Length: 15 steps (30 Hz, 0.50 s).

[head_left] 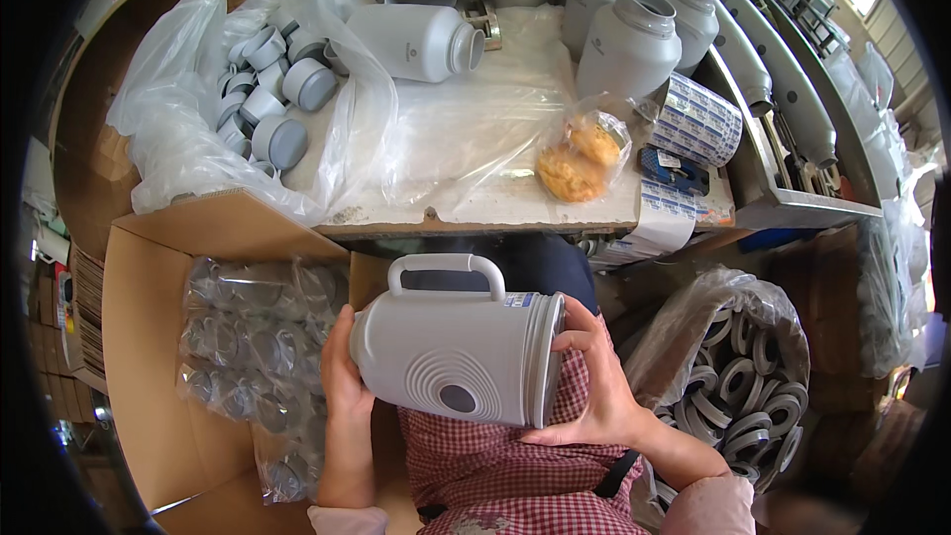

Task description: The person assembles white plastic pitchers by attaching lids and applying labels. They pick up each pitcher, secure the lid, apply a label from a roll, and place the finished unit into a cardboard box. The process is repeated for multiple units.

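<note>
A grey plastic thermos jug (451, 352) lies sideways in front of my lap, its handle on top and rings around a dark oval on its side. My left hand (345, 362) is wrapped round its narrower left end. On the wide right end, my right hand (596, 381) grips the rim, fingers above and thumb below. A small label (520, 300) with blue print is stuck beside that rim. What lies inside the jug is hidden.
A cardboard box (149, 357) with wrapped clear and grey parts stands left; a bag of grey rings (738, 386) stands right. On the bench (475, 129) are grey cups (280, 142), jug bodies (629, 50), a label roll (698, 119) and bagged bread (580, 159).
</note>
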### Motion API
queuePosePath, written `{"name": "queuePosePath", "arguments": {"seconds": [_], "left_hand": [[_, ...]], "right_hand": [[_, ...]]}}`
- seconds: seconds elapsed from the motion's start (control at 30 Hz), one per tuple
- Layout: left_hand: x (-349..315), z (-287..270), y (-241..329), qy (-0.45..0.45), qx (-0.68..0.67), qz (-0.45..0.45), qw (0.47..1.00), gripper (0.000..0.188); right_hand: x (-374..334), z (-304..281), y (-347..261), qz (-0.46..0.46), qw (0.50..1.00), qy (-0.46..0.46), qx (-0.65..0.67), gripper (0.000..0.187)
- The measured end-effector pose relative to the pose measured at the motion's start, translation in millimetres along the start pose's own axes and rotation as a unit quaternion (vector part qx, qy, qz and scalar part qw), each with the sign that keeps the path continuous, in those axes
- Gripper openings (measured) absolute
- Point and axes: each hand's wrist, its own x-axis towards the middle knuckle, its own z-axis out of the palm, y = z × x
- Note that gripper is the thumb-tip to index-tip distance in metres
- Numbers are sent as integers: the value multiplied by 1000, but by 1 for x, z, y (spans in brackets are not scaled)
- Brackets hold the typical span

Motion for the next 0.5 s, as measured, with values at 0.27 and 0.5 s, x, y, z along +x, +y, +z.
{"name": "queuePosePath", "arguments": {"seconds": [0.27,0.5], "left_hand": [[-34,36,13,-77,193,430,878,72],[-18,53,25,-252,173,266,914,45]], "right_hand": [[-37,21,20,266,872,-26,411,112],[-34,-36,-17,424,789,-267,355,61]]}}
